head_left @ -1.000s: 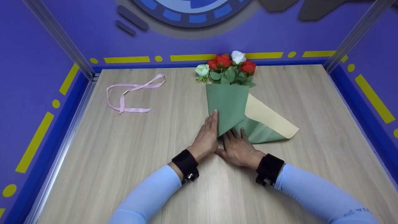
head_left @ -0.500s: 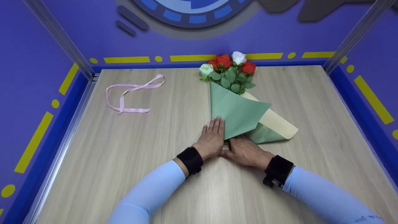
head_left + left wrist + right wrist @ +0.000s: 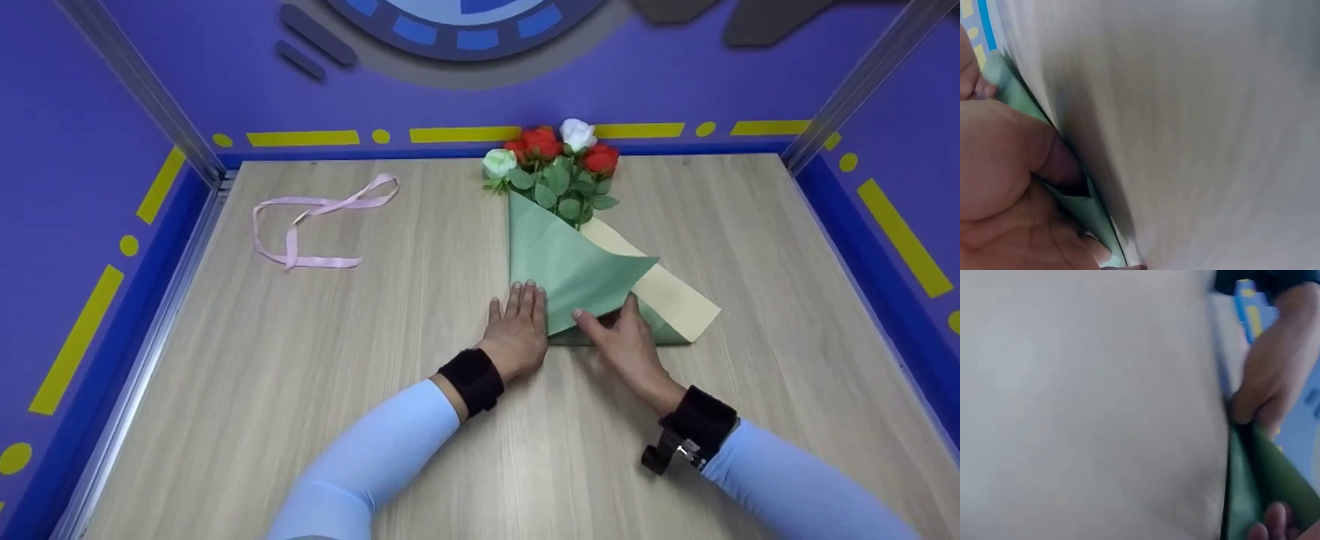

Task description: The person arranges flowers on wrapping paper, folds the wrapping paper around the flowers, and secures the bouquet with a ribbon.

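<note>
A bouquet of red and white roses (image 3: 559,146) lies at the back of the table, its lower part covered by green wrapping paper (image 3: 570,259). The paper's left side is folded over the stems. On the right, a flap with a cream side (image 3: 679,304) spreads on the table. My left hand (image 3: 516,337) presses the paper's lower left edge with straight fingers. My right hand (image 3: 630,349) is at the lower edge of the fold, thumb apart from the fingers and touching the green paper. In the right wrist view, fingertips (image 3: 1275,522) show beside the green paper (image 3: 1283,467).
A pink ribbon (image 3: 322,206) lies loosely looped on the left of the wooden table (image 3: 375,337). Blue-purple walls (image 3: 450,97) with yellow marks stand at the back and sides. A black band (image 3: 472,381) sits on each wrist.
The green fold has loosened and its upper corner swung right and down. My right hand has come out from the bottom of the paper and moved right. The left hand shifted slightly right.
</note>
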Tool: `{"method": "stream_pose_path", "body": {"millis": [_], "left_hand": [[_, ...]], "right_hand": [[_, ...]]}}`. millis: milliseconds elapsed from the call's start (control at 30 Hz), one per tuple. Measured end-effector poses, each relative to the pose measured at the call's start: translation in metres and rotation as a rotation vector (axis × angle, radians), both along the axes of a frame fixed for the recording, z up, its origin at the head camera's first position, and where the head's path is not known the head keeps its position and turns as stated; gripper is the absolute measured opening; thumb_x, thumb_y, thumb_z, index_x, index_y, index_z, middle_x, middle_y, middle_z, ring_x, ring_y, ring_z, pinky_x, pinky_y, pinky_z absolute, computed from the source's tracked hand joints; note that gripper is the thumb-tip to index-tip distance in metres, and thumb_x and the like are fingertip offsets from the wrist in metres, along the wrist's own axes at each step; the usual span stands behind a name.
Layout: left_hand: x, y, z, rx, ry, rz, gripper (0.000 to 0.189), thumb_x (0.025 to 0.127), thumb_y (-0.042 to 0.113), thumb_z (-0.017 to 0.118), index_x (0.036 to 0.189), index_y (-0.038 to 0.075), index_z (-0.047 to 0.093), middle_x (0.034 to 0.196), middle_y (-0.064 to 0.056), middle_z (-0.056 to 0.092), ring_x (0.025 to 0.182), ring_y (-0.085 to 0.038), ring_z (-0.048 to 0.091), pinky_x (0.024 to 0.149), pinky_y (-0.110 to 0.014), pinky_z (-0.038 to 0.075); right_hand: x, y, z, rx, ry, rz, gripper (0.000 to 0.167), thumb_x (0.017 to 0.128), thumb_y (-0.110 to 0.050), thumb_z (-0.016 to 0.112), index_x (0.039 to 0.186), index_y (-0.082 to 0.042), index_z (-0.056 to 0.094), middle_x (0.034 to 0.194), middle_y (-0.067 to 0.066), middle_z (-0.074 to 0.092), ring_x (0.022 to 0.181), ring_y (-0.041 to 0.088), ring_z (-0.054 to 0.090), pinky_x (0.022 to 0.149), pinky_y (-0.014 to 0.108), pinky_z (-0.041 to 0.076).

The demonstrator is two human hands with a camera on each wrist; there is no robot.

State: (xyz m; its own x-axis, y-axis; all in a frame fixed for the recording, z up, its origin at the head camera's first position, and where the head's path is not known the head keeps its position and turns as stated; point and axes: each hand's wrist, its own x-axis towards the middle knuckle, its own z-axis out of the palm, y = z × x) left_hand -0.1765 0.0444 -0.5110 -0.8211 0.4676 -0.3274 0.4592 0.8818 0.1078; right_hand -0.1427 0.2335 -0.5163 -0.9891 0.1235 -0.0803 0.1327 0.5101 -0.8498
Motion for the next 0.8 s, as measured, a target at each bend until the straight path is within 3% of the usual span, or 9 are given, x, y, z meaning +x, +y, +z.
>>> {"method": "stream_pose_path", "body": {"millis": [100,200,367,633,733,800], "left_hand": [[-0.001,0.000,0.001,-0.012,-0.009,-0.004,0.064,0.113,0.023,0.031,0.169,0.001,0.007,0.177,-0.018,0.006,0.164,-0.035,0.005,0.129,-0.058,0.021],[-0.003,-0.003,0.002,-0.003,-0.018,-0.018,0.064,0.113,0.023,0.031,0.169,0.002,0.006,0.177,-0.019,0.005,0.165,-0.035,0.004,0.129,-0.058,0.021],[-0.006,-0.017,0.004,0.060,-0.057,-0.070,0.068,0.112,0.023,0.037,0.170,0.005,0.007,0.178,-0.016,0.002,0.165,-0.032,0.002,0.131,-0.053,0.019],[-0.019,-0.042,0.004,0.200,-0.134,-0.160,0.081,0.105,0.029,0.055,0.170,0.008,0.011,0.178,-0.015,0.004,0.165,-0.031,0.001,0.132,-0.049,0.016],[-0.024,-0.048,0.004,0.286,-0.183,-0.160,0.078,0.108,0.038,0.056,0.170,0.010,0.017,0.178,-0.014,0.006,0.165,-0.030,0.002,0.132,-0.048,0.014],[-0.027,-0.051,0.004,0.334,-0.177,-0.144,0.070,0.110,0.042,0.052,0.168,0.012,0.026,0.177,-0.012,0.012,0.165,-0.029,0.008,0.131,-0.049,0.018]], "right_hand": [[-0.005,0.003,-0.004,-0.062,-0.075,-0.046,0.071,0.100,-0.028,0.072,0.151,-0.001,0.031,0.107,0.020,0.066,0.086,0.027,0.071,0.071,0.037,0.058],[-0.009,0.008,-0.008,-0.163,-0.122,-0.044,0.064,0.099,-0.014,0.071,0.146,0.000,0.029,0.077,0.011,0.062,0.053,0.020,0.062,0.048,0.032,0.052],[-0.012,0.013,-0.013,-0.213,-0.171,-0.048,0.056,0.100,-0.010,0.070,0.137,0.002,0.029,0.063,0.007,0.061,0.046,0.016,0.060,0.046,0.034,0.054],[-0.016,0.013,-0.013,-0.165,-0.200,-0.042,0.057,0.099,-0.007,0.070,0.136,0.004,0.029,0.062,0.009,0.064,0.045,0.017,0.065,0.048,0.038,0.059],[-0.016,0.012,-0.013,-0.173,-0.210,-0.038,0.055,0.099,-0.004,0.069,0.136,0.003,0.029,0.066,0.010,0.064,0.046,0.017,0.065,0.049,0.037,0.060],[-0.016,0.012,-0.013,-0.177,-0.209,-0.036,0.055,0.098,-0.002,0.068,0.137,0.003,0.029,0.068,0.011,0.063,0.047,0.018,0.065,0.049,0.037,0.060]]}}
